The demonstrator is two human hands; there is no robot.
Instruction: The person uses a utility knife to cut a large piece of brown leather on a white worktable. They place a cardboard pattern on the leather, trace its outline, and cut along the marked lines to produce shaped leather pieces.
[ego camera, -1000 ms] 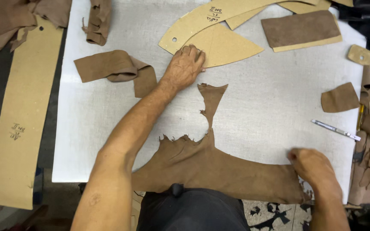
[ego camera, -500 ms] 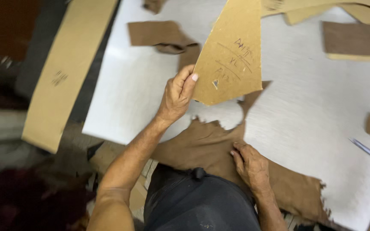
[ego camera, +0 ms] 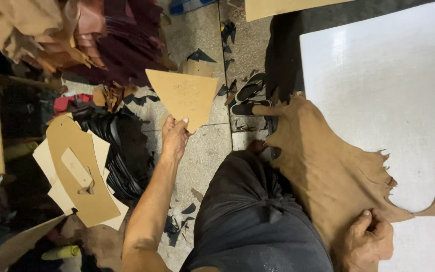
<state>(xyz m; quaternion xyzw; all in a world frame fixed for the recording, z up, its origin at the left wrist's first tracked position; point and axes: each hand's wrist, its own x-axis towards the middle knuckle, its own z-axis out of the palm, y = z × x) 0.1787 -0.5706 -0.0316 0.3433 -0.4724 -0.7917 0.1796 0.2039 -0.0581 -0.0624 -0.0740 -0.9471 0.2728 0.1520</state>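
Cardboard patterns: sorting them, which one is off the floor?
The triangular cardboard pattern, pinched at its lower corner by the left hand; the others lie stacked below.

Left hand outstretched, pinching; right hand curled.

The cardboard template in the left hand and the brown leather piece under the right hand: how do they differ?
The cardboard template is stiff, flat and clean-edged, roughly triangular; the brown leather piece is limp, with ragged edges. The template is held in the air over the floor by the left hand; the leather drapes off the white table, pressed by the right hand. The template is smaller. Both are tan-brown sheets.
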